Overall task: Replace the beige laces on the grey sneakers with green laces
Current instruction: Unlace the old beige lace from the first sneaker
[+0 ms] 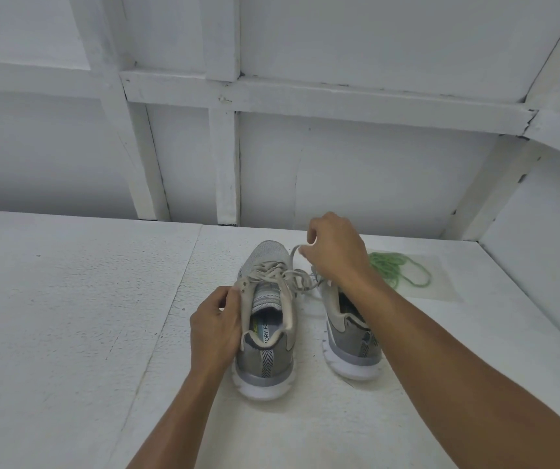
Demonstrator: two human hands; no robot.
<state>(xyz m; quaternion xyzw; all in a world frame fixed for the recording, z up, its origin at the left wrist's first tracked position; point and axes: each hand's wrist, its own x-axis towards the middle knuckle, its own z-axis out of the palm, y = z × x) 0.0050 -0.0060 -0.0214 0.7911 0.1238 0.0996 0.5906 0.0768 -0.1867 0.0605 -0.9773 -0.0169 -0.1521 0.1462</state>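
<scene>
The white table [69, 316] fills the lower half of the frame, and on it, in the lower centre, two grey sneakers stand side by side with the heels toward the camera: the centre sneaker [265, 357] and, just to its right in the frame, the second sneaker [348, 336], partly hidden behind the right forearm. I judge that such a shoe is light, with a soft upper and a firmer sole, so it tips easily when a lace is pulled and it is best to hold it at the collar or the heel. The left hand [216, 328] does so: its fingers are curled around the left edge of the collar of the centre sneaker. The right hand [334, 252], above the toes of the shoes, pinches one end of the beige lace [272, 270] and holds it up. The lace is limp and thin, and it should be taken near its tip. At the right of the frame, well apart from the shoes, one loose bundle of green laces [387, 262] lies on a thin clear sheet [441, 289]; how many laces are in it I cannot tell
</scene>
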